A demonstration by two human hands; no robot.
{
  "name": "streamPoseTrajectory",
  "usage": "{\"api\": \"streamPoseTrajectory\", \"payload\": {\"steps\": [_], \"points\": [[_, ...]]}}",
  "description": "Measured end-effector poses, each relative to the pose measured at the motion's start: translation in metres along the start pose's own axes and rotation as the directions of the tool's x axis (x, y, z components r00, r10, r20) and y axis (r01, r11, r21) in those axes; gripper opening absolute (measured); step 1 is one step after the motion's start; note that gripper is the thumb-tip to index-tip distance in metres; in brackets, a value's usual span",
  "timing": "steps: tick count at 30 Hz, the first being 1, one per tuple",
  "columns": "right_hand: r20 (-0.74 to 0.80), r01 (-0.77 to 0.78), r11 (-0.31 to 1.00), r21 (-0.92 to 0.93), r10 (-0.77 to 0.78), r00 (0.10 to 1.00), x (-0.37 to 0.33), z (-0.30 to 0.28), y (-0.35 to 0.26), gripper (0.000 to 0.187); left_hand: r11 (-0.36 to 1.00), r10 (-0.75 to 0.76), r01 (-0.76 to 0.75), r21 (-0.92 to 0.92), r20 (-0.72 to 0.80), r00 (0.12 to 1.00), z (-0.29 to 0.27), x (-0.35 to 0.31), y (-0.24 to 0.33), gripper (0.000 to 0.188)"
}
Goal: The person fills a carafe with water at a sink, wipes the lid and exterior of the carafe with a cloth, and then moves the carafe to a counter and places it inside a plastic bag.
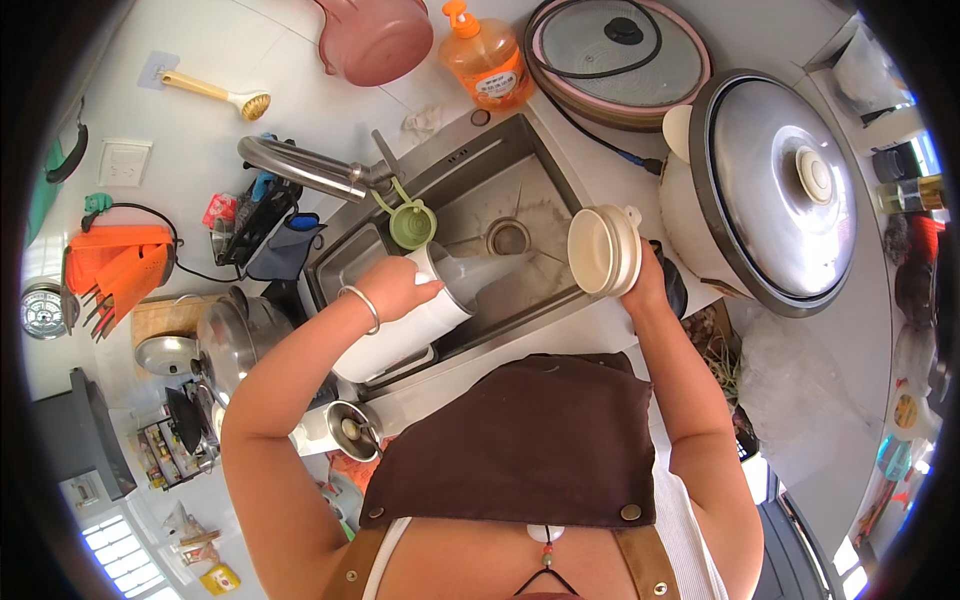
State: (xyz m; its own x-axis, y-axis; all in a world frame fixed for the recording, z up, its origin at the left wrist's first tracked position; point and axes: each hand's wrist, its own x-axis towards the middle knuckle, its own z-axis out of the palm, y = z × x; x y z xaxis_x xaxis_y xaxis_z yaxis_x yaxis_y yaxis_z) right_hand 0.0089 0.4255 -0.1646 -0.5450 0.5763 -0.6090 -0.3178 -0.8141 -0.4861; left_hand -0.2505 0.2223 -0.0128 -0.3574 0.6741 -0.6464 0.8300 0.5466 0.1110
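Note:
My left hand [392, 288] is closed around the upper end of a white cylindrical container [405, 335]. The container lies tilted over the sink's near left side, its mouth facing right. From that mouth a greyish, see-through stream, apparently water, spreads toward the basin. In my right hand [645, 280] is a cream, round, cup-like piece [605, 250] with a ridged rim and a small tab; its hollow side faces left, above the basin's right edge. Beneath both hands is the steel sink [545, 165] with a round drain [508, 237]. A green strainer cup [411, 224] hangs under the faucet [310, 168].
A large lidded pot [770, 190] stands right of the sink. Behind are an orange soap bottle [488, 62], a pink ladle-like vessel [375, 40] and a round glass lid [620, 45]. Orange gloves [120, 265] and a brush [215, 92] hang at left, above a steel pot [240, 335].

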Motion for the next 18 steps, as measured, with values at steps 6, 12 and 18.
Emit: {"api": "streamPoseTrajectory", "payload": {"steps": [6, 12, 18], "points": [[-0.024, -0.009, 0.999, -0.036, 0.008, 1.0, 0.004, 0.007, -0.001, 0.036, 0.993, -0.02, 0.007, 0.117, 0.112, 0.994, -0.012, 0.006, 0.021, 0.053], [0.024, -0.06, 0.992, -0.114, 0.063, 0.998, 0.006, 0.028, -0.004, 0.038, 0.959, 0.015, -0.07, 0.276, 0.198, 0.98, -0.014, 0.005, 0.036, 0.046], [0.181, 0.007, 0.931, -0.366, 0.064, 0.981, 0.029, 0.058, 0.002, 0.035, 0.937, -0.007, -0.056, 0.346, 0.18, 0.984, -0.002, -0.007, 0.025, 0.04]]}}
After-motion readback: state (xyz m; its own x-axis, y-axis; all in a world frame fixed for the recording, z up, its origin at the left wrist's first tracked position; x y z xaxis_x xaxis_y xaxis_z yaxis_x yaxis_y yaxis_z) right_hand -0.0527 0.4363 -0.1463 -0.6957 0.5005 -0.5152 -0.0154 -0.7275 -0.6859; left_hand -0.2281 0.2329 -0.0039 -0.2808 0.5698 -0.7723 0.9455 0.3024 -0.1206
